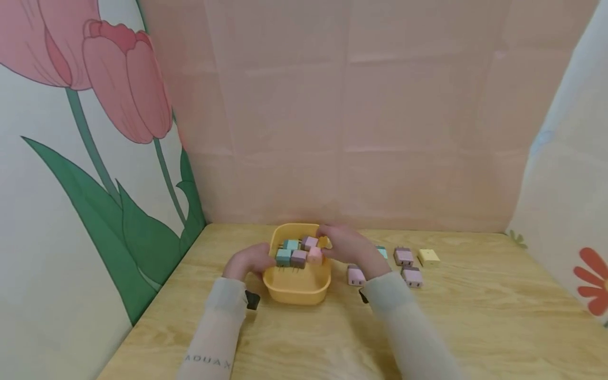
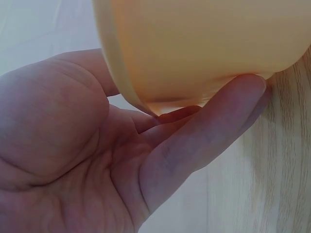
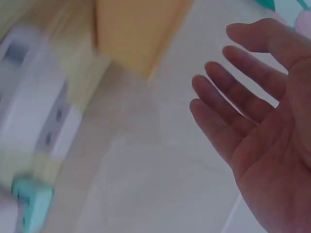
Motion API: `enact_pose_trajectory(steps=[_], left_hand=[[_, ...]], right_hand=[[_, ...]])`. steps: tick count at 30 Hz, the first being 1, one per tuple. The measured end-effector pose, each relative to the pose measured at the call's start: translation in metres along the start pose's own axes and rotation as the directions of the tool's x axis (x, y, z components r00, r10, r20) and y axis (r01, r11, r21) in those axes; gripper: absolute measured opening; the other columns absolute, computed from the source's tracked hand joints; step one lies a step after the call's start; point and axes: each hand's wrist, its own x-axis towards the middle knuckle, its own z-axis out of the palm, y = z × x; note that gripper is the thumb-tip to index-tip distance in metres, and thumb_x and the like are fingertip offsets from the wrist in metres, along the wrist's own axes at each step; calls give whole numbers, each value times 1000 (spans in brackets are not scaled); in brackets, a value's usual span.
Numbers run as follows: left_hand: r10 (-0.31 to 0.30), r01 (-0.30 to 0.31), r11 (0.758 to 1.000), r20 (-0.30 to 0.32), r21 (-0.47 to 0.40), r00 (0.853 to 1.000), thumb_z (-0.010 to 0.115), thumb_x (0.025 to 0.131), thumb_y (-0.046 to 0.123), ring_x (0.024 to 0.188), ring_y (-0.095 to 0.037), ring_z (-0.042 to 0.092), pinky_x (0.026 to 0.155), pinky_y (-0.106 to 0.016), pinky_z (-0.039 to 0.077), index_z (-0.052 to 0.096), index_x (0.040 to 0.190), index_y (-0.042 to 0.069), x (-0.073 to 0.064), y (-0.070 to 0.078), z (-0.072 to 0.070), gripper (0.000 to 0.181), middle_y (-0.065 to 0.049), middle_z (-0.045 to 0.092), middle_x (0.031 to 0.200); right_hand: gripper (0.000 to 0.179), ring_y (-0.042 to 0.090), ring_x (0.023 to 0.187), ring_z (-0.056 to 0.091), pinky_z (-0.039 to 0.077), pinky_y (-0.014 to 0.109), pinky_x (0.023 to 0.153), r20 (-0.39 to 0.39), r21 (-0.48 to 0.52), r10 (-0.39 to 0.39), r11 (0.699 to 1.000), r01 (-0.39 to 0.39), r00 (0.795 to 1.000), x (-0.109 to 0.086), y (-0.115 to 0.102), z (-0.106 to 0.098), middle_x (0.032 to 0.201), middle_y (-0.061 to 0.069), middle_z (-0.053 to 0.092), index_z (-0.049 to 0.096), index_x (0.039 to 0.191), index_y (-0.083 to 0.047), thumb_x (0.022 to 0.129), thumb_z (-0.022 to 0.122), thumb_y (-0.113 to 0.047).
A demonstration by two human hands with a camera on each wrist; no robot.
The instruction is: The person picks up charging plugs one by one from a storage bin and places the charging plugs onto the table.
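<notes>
A yellow plastic basket (image 1: 296, 291) stands on the table. Inside it lie several USB charger plugs, among them a teal plug (image 1: 283, 257), a purple plug (image 1: 298, 259) and a pink plug (image 1: 315, 255). My left hand (image 1: 248, 258) grips the basket's left side; in the left wrist view its fingers (image 2: 218, 121) curl beneath the wall and the thumb reaches behind the rim. At the basket's right rim is my right hand (image 1: 349, 246), close to the pink plug. In the right wrist view that hand (image 3: 265, 111) holds nothing, its fingers loosely spread and apart from the basket.
Right of the basket, more plugs lie on the wooden table (image 1: 475, 316): a lilac plug (image 1: 355, 275), a purple plug (image 1: 404, 256), another lilac plug (image 1: 411, 276), a yellow plug (image 1: 429, 257) and a partly hidden teal plug (image 1: 382, 253). A pink wall covering (image 1: 361, 132) rises behind.
</notes>
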Motion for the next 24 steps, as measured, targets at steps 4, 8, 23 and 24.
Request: enact_pose_trajectory(steps=[4, 8, 23, 24], left_hand=[[8, -7, 1000, 9, -16, 1000, 57, 98, 9, 71, -20, 71, 66, -29, 58, 64, 115, -2, -3, 1, 3, 20, -22, 76, 102], [16, -15, 1000, 19, -27, 1000, 57, 99, 8, 70, -19, 70, 66, -31, 59, 64, 115, -2, -4, 2, 4, 20, -21, 76, 101], [-31, 31, 999, 16, -20, 999, 58, 102, 12, 75, -21, 72, 69, -33, 61, 60, 125, -2, -12, 2, -2, 27, -18, 73, 105], [-34, 34, 999, 14, -18, 999, 58, 102, 12, 75, -21, 72, 69, -33, 61, 59, 126, -2, -12, 2, -2, 27, -19, 73, 105]], right_hand=[[35, 27, 114, 66, 57, 50, 108, 60, 67, 59, 996, -63, 996, 11, -9, 13, 133, 13, 71, 70, 132, -9, 98, 78, -14], [36, 27, 116, 66, 56, 51, 111, 121, 70, 67, 995, -76, 990, 16, -11, 24, 136, 13, 69, 70, 134, -12, 99, 77, -11], [7, 17, 73, 49, 39, 29, 67, 123, -41, -8, 999, 13, 992, 33, -20, 50, 88, 3, 57, 71, 95, -7, 96, 70, -1], [8, 17, 72, 47, 38, 29, 66, 123, -54, -5, 998, 11, 992, 33, -20, 52, 86, 3, 56, 70, 93, -8, 96, 69, 0]])
